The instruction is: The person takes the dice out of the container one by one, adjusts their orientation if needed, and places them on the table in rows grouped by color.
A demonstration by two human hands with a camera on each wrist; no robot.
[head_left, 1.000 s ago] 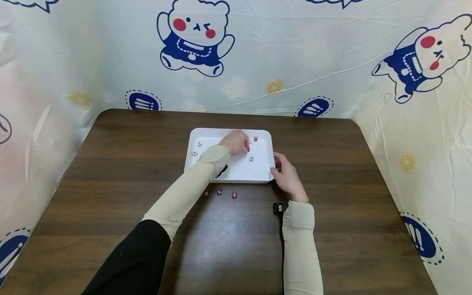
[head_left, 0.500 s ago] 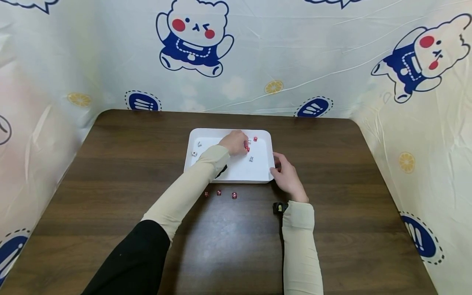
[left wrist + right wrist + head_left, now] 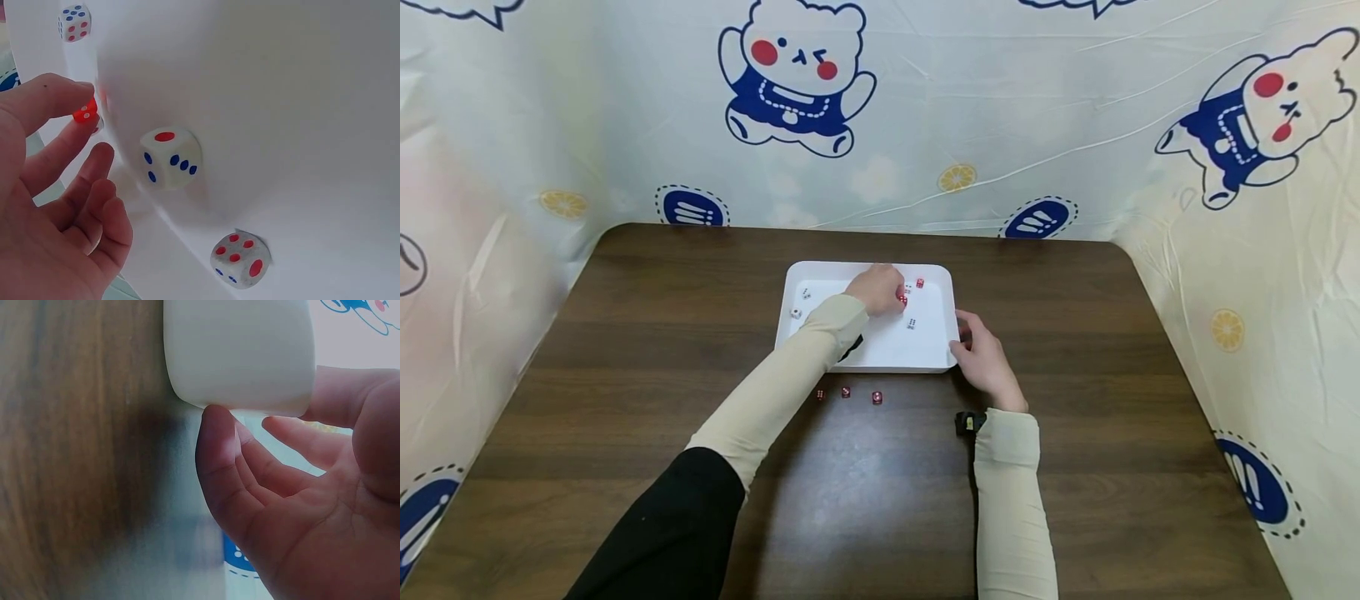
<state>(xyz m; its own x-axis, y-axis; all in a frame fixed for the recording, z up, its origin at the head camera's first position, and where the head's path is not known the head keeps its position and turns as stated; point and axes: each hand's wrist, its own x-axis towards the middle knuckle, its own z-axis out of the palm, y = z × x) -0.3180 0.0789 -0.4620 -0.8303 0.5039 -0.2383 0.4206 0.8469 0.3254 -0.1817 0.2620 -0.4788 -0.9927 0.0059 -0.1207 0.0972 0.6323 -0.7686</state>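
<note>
My left hand is over the far part of the white tray, pinching a red die between thumb and index finger. Its other fingers curl loosely below. White dice with red and blue pips lie in the tray: one die beside my fingers, one die lower right, one die beyond. Another red die is just past the left fingertips. At the tray's right end, my right hand holds the edge, thumb at the near side and fingers farther along.
Three red dice, a left die, a middle die and a right die, lie on the brown wooden table before the tray. More white dice sit at the tray's left end. A printed curtain surrounds the table.
The red die in my left fingers has shifted very slightly toward the far side. My right hand and the tray stay where they were.
</note>
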